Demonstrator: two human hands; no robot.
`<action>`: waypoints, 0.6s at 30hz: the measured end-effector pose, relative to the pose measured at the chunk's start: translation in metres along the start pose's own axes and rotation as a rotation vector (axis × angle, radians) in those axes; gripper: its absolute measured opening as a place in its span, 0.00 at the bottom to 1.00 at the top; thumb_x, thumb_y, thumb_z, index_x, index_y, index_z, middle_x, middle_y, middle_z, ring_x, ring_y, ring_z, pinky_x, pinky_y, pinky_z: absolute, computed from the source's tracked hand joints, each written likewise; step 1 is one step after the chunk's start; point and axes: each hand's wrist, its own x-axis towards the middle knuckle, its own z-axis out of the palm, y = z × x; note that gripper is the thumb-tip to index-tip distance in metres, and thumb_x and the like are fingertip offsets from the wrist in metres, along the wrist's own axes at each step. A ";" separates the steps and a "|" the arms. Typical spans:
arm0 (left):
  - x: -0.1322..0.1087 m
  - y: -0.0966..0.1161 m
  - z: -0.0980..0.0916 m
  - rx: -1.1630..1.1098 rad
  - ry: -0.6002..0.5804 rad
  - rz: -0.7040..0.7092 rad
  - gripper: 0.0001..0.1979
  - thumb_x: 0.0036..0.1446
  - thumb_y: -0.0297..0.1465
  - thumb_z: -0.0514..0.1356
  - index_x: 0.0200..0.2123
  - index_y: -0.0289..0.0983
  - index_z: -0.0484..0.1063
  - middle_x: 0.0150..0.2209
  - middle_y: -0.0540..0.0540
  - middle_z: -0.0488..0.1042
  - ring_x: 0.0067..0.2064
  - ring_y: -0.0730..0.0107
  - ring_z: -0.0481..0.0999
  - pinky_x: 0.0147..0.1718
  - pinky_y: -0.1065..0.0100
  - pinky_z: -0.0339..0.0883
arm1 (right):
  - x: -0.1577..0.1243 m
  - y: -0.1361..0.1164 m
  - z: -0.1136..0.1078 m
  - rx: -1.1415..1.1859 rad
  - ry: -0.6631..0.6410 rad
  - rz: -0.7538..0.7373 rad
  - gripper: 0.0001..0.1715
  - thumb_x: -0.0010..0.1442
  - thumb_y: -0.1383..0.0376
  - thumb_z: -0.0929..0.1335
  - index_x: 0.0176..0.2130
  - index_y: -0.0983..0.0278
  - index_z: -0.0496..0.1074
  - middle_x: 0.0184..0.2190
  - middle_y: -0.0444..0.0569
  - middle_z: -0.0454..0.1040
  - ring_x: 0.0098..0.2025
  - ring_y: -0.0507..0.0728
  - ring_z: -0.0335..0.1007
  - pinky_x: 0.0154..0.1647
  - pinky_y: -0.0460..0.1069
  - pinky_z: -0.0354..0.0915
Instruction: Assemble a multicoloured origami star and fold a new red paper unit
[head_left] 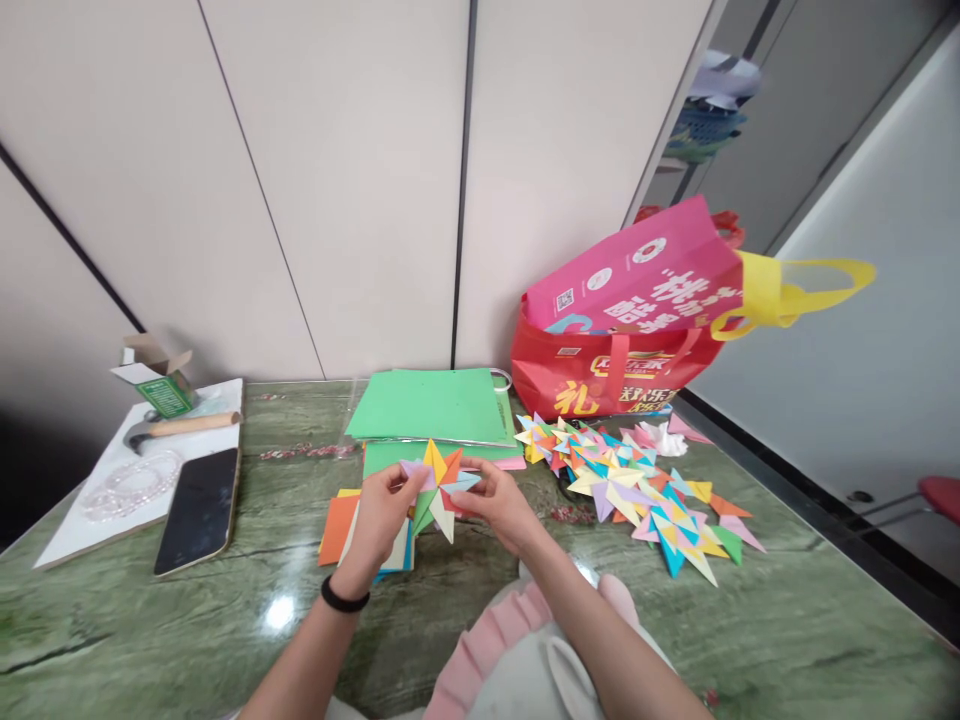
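Note:
A many-pointed origami star (433,484) in yellow, orange, blue, green, cream and lilac is held up between my two hands. My left hand (384,510) pinches its lilac and green side, with a black band around the wrist. On the opposite side, my right hand (501,502) grips the light blue and red points. Below and behind my left hand lies a stack of coloured paper squares (341,530), orange and cream among them. Green paper sheets (427,405) in a clear sleeve lie just beyond the star.
To the right is a heap of folded paper stars (645,490), with red and pink gift bags (622,340) behind it. At left, a white board (82,530) carries a hammer (187,425), a small green box (169,392) and beads (135,485). A phone (199,510) overlaps its edge.

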 end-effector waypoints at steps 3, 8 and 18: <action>-0.002 0.002 0.001 0.008 0.014 -0.016 0.15 0.41 0.40 0.63 0.25 0.33 0.71 0.21 0.50 0.70 0.20 0.75 0.66 0.16 0.75 0.59 | 0.000 0.002 0.001 -0.031 -0.006 -0.028 0.32 0.37 0.62 0.75 0.42 0.65 0.66 0.26 0.45 0.75 0.24 0.51 0.70 0.25 0.46 0.67; -0.006 0.005 0.008 -0.028 -0.048 -0.096 0.15 0.44 0.41 0.60 0.29 0.34 0.71 0.19 0.52 0.69 0.15 0.75 0.64 0.10 0.72 0.61 | -0.001 0.001 0.004 -0.075 0.036 -0.111 0.30 0.38 0.62 0.75 0.41 0.64 0.65 0.27 0.44 0.75 0.24 0.52 0.70 0.25 0.47 0.67; -0.008 0.005 0.012 -0.119 -0.054 -0.120 0.16 0.43 0.41 0.62 0.29 0.32 0.70 0.20 0.51 0.71 0.17 0.73 0.67 0.13 0.71 0.65 | -0.006 0.004 0.014 -0.221 0.168 -0.238 0.17 0.49 0.59 0.69 0.39 0.62 0.65 0.37 0.47 0.72 0.24 0.51 0.66 0.20 0.45 0.65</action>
